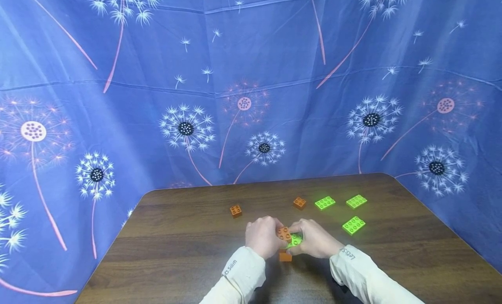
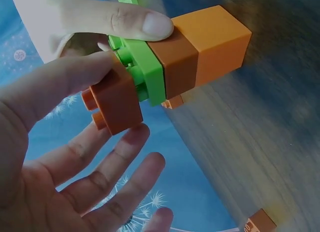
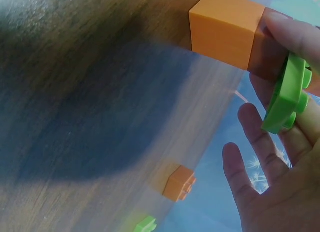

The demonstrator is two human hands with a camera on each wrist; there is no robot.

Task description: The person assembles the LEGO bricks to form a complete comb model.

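Observation:
In the head view my left hand (image 1: 262, 237) pinches an orange four-stud toy brick (image 1: 284, 233) between thumb and index finger, its other fingers spread loosely. The brick stands against the studs of a lime green plate brick (image 2: 153, 72), slightly tilted in the left wrist view; whether it is fully seated I cannot tell. Beneath the plate are a darker orange brick (image 2: 181, 67) and a brighter orange brick (image 3: 222, 34), joined in a stack. My right hand (image 1: 317, 239) grips this stack, its thumb on the darker brick and plate edge, other fingers extended.
On the brown wooden table (image 1: 176, 251), two loose orange bricks (image 1: 235, 211) (image 1: 300, 203) lie beyond the hands. Three green plate bricks (image 1: 324, 203) (image 1: 356, 201) (image 1: 354, 225) lie to the right. A blue dandelion-print cloth (image 1: 219, 134) hangs behind the table.

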